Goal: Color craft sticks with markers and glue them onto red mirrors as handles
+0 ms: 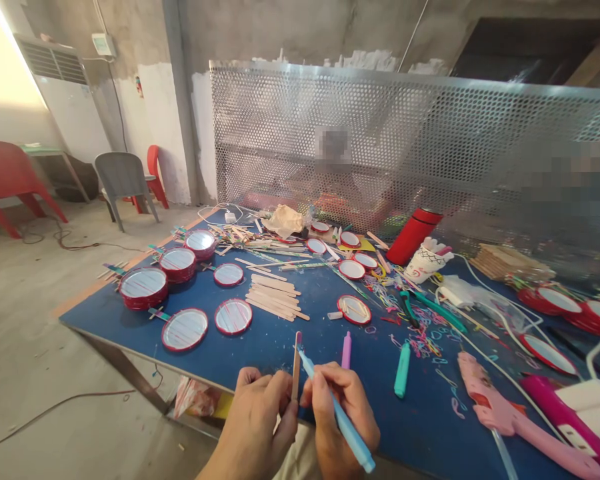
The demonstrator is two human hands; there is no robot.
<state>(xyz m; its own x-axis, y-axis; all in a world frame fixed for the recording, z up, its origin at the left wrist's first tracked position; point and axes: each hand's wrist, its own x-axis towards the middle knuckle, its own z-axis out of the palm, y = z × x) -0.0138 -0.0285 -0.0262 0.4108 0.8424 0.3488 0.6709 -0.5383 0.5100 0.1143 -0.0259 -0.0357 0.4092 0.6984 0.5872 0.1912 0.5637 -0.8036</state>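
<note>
A blue counter [290,340] fills the view, backed by a perforated metal screen [405,133], with grey and red chairs [125,177] on the bare floor to the left. Along the counter's left edge stand stacks of red-rimmed round mirrors [143,288], with single ones lying flat beside them; a loose pile of plain wooden sticks [275,297] lies mid-counter. Farther back a red flask [413,235] stands just beside a paper cup [425,261], and coloured rubber bands [420,330] are scattered to the right of centre. Near the right edge lies a pink glue gun [505,413]; a teal pen [403,369] and a pink pen [347,350] lie apart on the bare cloth. At the near edge, the left hand [257,423] is closed around one stick [296,367], holding it upright between thumb and fingers just above the counter's rim. The right hand [343,413] grips a light blue pen [335,413] in a writing hold, its tip touching the stick near the upper part. The step in hand looks like colouring or marking the stick with the pen, and it seems only begun, since most of the visible wood is bare. The next move likely calls for steady strokes along the narrow face while the left hand keeps the stick from twisting, and for turning it to reach the rest
</note>
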